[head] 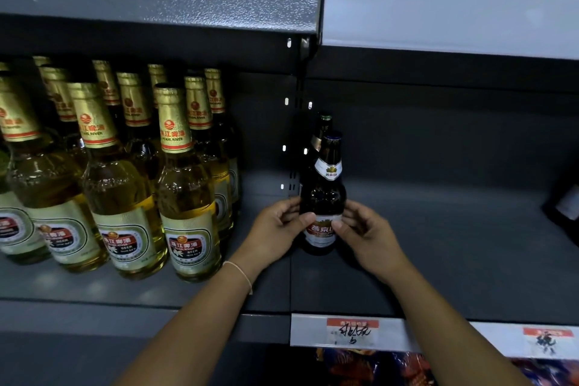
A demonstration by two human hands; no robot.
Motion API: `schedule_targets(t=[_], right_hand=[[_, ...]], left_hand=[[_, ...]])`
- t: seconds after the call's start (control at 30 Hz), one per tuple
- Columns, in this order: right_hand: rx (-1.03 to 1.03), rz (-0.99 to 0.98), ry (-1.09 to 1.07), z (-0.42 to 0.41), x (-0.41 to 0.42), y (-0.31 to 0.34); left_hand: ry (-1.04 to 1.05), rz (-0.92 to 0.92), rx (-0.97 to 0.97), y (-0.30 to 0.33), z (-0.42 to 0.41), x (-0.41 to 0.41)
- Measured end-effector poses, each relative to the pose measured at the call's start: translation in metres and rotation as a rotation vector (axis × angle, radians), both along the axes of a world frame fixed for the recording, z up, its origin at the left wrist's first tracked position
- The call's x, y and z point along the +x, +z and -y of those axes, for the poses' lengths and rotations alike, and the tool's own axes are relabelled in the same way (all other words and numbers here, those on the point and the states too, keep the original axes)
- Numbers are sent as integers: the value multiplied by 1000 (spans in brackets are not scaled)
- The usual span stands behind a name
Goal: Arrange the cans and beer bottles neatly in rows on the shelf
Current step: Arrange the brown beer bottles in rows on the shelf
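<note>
A dark beer bottle [324, 194] with a blue cap and a red-and-white label stands upright on the grey shelf [438, 247], at the left end of its right-hand section. My left hand [275, 230] holds its left side with thumb on the label. My right hand [365, 230] holds its right side. Right behind it stands a second dark bottle [322, 127], only its green-capped neck showing. Several clear bottles of golden beer [185, 185] with gold foil necks stand in rows on the left section.
An upper shelf edge [438, 16] overhangs the bottles. A dark object [564, 207] sits at the far right of the shelf. Price tags [352, 330] line the shelf's front rail. Bare shelf surface stretches to the right of the dark bottles.
</note>
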State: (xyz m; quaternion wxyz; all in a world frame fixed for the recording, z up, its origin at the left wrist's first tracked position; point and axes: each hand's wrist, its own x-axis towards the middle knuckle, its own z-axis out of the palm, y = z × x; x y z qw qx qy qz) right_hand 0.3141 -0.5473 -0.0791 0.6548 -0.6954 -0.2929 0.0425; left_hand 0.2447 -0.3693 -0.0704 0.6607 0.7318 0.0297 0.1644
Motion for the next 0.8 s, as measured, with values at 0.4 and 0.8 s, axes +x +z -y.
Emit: schedule_targets(t=[0.4,0.8], right_hand=[[13,0,-43,-6,0,-1],[-9,8,-53,-6,4,-5]], left_hand=[[-4,-15,11,-4,5,6],[-7,5,42,-5,6,9]])
